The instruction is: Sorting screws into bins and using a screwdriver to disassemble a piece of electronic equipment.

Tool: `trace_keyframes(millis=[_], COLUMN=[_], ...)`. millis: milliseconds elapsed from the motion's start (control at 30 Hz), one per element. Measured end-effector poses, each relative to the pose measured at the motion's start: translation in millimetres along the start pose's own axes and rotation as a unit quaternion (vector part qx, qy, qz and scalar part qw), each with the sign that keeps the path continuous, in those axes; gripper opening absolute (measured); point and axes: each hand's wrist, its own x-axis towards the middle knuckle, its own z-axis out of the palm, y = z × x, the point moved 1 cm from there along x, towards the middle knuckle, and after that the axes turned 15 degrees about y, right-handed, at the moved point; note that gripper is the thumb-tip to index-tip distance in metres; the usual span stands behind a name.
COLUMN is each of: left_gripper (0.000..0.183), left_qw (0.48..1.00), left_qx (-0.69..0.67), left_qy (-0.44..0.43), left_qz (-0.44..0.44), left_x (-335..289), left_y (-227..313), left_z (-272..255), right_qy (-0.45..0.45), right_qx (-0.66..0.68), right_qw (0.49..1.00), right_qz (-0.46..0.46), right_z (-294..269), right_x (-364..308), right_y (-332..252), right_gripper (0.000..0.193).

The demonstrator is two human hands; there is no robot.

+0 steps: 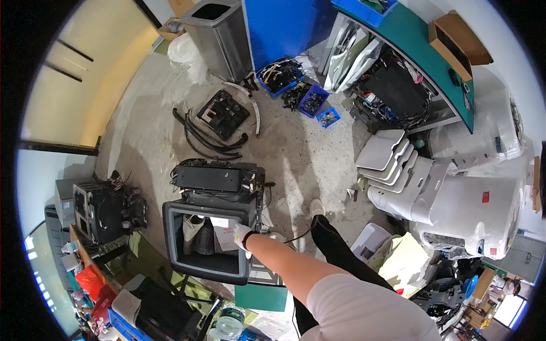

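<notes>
My left hand (242,236), in a white glove, reaches across to the right rim of a large dark box-shaped housing (206,274). Its fingers appear closed over that edge, but they are small and partly hidden. Just beside the fingertips is a pale sheet or panel (225,234) with red marks, inside the housing's opening. A light-coloured piece (193,233) and a dark ribbed part (204,239) also lie in the opening. Against the housing's far side stands a black unit (207,177) with loose cables. My right hand is out of view.
Black hoses (196,134) and a black flat part (223,115) lie on the concrete floor ahead. Blue bins (313,100) of small parts stand farther off. Stacked grey panels (382,149) and wrapped white machines (475,204) are at right. Another black machine (102,210) stands left.
</notes>
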Motion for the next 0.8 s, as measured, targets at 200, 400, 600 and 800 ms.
trace_keyframes(millis=[200,400,600,800], left_gripper=[0.023,0.027,0.013,0.022], left_qw=[0.998,0.929,0.934,0.917], left_qx=[-0.018,0.081,0.146,0.254], left_qy=[-0.062,-0.359,-0.307,-0.077], left_qz=[0.0,-0.046,0.106,0.299], left_x=[12.0,79.2,54.8,-25.0], left_y=[-45.2,-97.4,-55.3,-26.1], left_z=[-23.2,-8.9,-31.8,-5.6], right_qy=[0.083,-0.068,0.034,0.11], right_qx=[0.024,-0.077,-0.083,-0.042], right_qw=[0.995,0.988,0.995,0.993], right_qz=[0.058,0.117,-0.036,-0.018], right_z=[46.0,153.8,86.9,8.2], right_x=[22.0,4.2,-14.4,-51.8], right_y=[-2.0,100.3,87.0,114.8], right_gripper=[0.026,0.042,0.038,0.042])
